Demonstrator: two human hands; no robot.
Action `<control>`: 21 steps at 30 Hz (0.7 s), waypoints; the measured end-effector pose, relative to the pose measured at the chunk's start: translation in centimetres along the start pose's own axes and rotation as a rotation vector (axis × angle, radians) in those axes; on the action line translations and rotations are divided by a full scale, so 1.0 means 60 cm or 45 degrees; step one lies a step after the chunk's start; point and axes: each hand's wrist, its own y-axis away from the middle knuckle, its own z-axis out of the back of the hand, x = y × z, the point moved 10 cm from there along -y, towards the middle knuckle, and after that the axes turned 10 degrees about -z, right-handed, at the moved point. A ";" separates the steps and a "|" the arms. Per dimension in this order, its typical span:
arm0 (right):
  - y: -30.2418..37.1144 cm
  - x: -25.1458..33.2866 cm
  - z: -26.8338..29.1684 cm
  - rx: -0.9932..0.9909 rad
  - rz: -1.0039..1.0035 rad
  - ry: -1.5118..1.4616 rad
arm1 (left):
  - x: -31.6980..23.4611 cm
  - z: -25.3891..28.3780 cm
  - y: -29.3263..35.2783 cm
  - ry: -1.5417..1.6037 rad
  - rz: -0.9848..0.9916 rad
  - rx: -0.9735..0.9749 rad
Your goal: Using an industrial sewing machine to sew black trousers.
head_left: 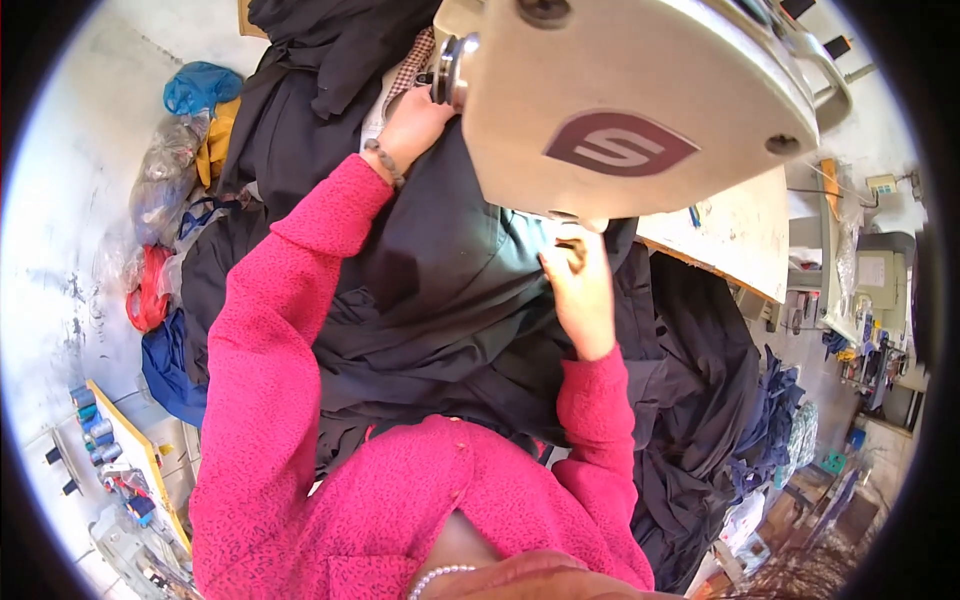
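Note:
A large dark cloth point(430, 290) lies in folds across my lap and runs under the cream sewing machine head point(620, 100). My left hand point(413, 128), with a beaded bracelet on its wrist, is stretched out over the far part of the cloth, beside the machine's round metal dial point(453, 72). Its fingertips are mostly hidden. Just below the machine head, my right hand point(580, 285) has its fingers curled in at the edge of the cloth, thumb and fingers closed on it. The needle area is hidden behind the machine head.
A pale table top point(740, 235) extends to the right of the machine. Plastic bags point(165, 165) and a red bag point(150, 288) are heaped at the left wall. Thread spools point(97, 430) stand on a rack at lower left. More dark cloth point(700, 370) hangs at the right.

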 end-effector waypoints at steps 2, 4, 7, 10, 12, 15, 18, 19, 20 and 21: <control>-0.013 -0.047 -0.013 0.072 -0.163 -0.270 | 0.015 -0.031 0.028 0.287 0.366 0.206; -0.005 -0.026 -0.012 0.026 -0.208 -0.280 | -0.035 -0.045 0.076 0.339 0.400 0.303; 0.008 -0.025 0.001 -0.025 -0.225 -0.259 | -0.102 -0.081 0.150 0.507 0.490 0.574; 0.013 -0.035 0.005 -0.082 -0.189 -0.395 | -0.118 -0.058 0.143 0.470 0.482 0.327; -0.013 0.006 0.019 -0.195 0.090 -0.219 | -0.108 -0.043 0.100 0.457 0.400 0.303; -0.079 0.026 0.048 -0.382 0.299 -0.013 | -0.032 -0.017 0.016 0.107 0.129 0.082; -0.108 0.007 0.054 -0.300 0.195 -0.479 | -0.073 -0.052 0.046 0.148 0.220 0.003; -0.092 0.005 0.051 -0.308 0.141 -0.468 | -0.097 -0.054 0.068 0.162 0.266 -0.056; -0.079 -0.004 0.050 -0.301 0.129 -0.468 | -0.110 -0.050 0.087 0.173 0.315 -0.123; -0.063 0.001 0.047 -0.290 0.205 -0.290 | -0.108 -0.044 0.100 0.185 0.367 -0.189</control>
